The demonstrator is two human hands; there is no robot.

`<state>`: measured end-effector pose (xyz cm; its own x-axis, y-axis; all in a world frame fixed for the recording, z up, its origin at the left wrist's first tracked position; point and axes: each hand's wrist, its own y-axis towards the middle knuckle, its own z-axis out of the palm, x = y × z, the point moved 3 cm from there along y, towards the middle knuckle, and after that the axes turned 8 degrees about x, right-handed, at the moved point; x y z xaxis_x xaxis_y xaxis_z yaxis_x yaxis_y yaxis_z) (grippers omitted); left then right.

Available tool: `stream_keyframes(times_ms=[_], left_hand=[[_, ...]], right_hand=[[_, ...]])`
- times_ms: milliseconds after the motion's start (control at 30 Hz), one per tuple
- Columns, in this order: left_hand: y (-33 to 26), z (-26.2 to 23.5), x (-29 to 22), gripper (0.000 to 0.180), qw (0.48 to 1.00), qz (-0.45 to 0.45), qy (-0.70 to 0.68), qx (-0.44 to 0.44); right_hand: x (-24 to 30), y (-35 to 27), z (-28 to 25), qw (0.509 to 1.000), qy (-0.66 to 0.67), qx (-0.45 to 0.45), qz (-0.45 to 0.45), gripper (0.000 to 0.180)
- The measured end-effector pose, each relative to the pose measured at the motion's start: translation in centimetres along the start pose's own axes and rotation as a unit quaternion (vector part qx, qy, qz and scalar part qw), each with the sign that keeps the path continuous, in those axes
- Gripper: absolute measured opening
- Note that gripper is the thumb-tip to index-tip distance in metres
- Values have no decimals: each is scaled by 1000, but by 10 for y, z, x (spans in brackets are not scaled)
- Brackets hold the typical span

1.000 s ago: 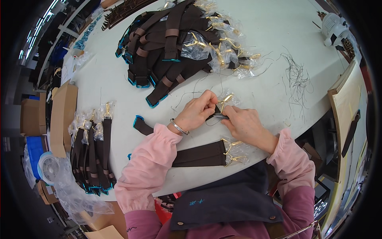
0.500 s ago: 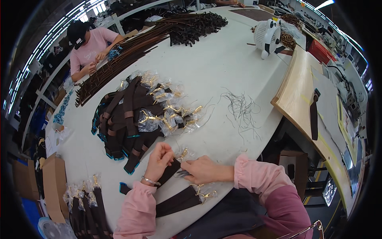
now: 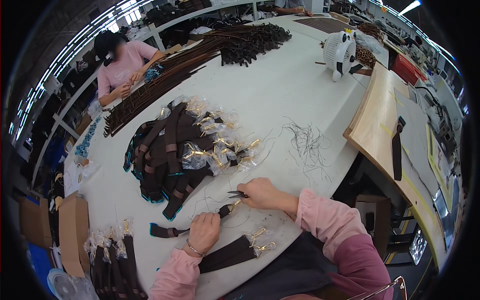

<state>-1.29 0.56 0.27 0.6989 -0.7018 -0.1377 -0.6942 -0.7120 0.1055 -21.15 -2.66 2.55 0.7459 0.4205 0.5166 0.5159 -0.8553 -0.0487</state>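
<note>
- Left hand (image 3: 205,230), mine: closed over the dark strap (image 3: 167,231) near its clasp end, back of the hand up; my fingertips are hidden.
- Strap, one: on the worktop (image 3: 270,95) in front of me, a blue buckle (image 3: 152,229) at its left end, a gold clasp (image 3: 234,206) at its right.
- Right hand (image 3: 262,194), mine: curled around small dark snips (image 3: 238,194), blades pointing left, just above the clasp and apart from my left hand.
- Pair of dark straps (image 3: 227,257): beside my left wrist, nearer my body, gold clasps to the right in clear wrap.
- Heap of dark straps (image 3: 172,150): beyond my hands, blue buckles toward me and to the left, wrapped gold clasps to the right.
- Row of dark straps (image 3: 131,257): at my lower left, clasps at the far end, beside an open carton (image 3: 73,235).
- Threads (image 3: 307,142), loose tangle: right of the heap.
- Fan (image 3: 337,54), white: farther off, on the right.
- Board (image 3: 371,117), pale wood: right side, one dark strap lying lengthwise across it.
- Co-worker (image 3: 131,64), pink top: far left, hands at a bundle of brown strips (image 3: 167,80).
</note>
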Motion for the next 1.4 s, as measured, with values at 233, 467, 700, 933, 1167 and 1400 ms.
stream_keyframes(times_ms=[233,467,700,933,1167,1400], left_hand=[[14,-16,25,10,952,-99,-274,92],[6,12,8,14,985,-103,-133,35],[-3,19,9,12,995,-79,-49,48],[10,-2,17,10,992,-66,-111,-1],[25,-2,11,15,969,-114,-219,17],[29,4,-12,12,993,-87,-17,75]], right_hand=[[9,-5,13,995,-43,-61,-72,21],[-10,3,2,997,-21,27,65,22],[-21,1,10,999,22,-10,37,20],[-23,-3,5,994,57,40,86,19],[-19,-1,6,996,23,43,74,16],[-17,-2,7,999,-31,21,36,18]])
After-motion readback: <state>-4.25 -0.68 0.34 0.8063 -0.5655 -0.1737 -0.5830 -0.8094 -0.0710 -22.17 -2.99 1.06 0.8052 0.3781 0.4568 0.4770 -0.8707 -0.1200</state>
